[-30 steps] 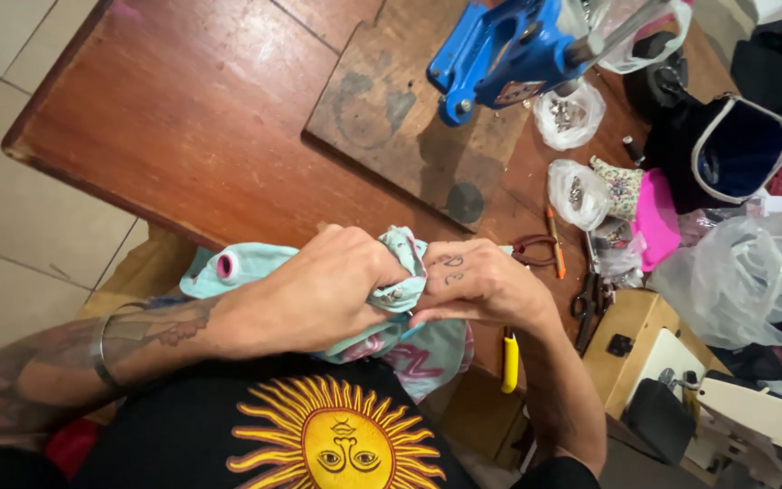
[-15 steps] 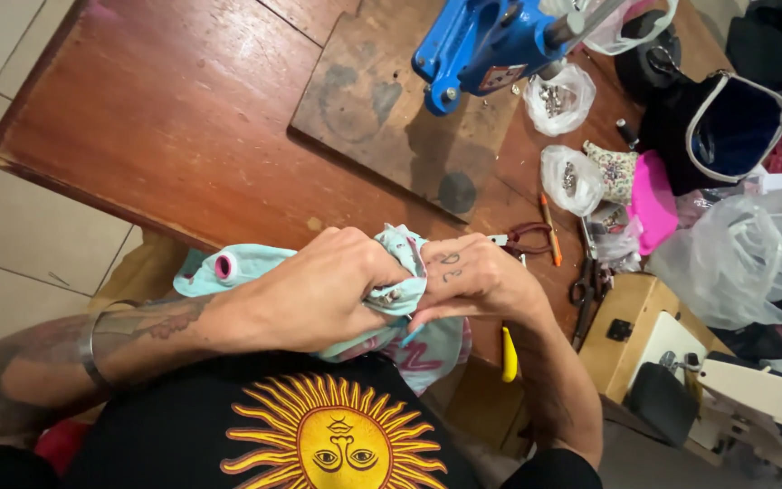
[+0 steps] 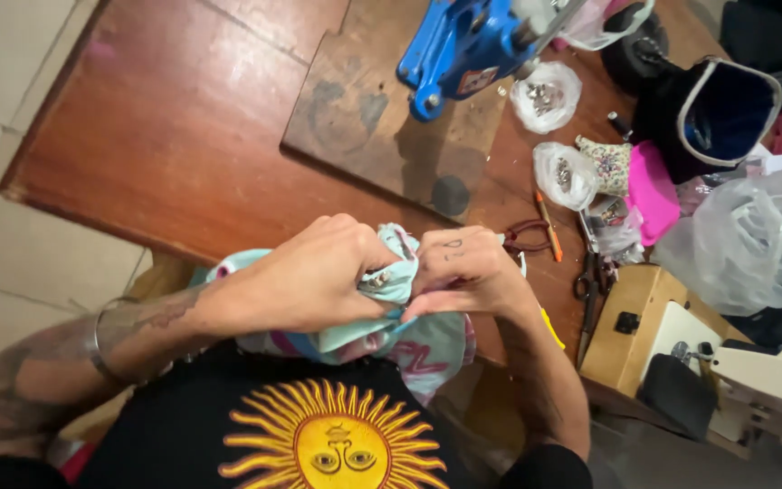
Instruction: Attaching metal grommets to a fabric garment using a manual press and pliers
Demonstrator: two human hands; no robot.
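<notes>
Both my hands are bunched around a light blue and pink patterned cloth at the near edge of a wooden table. My left hand grips a fold of it from the left, with small metal snaps showing at my fingertips. Pressed against that hand from the right, my right hand pinches the same fold. The rest of the cloth hangs down over my black shirt with a yellow sun print.
A blue hand press stands on a dark wooden board. To the right lie small plastic bags of metal parts, red-handled pliers, an orange pen, black scissors, a pink item and a sewing machine.
My hands stay closed on the cloth and shift slightly on the fold. The view has drifted a little, so the table items sit lower and further left.
</notes>
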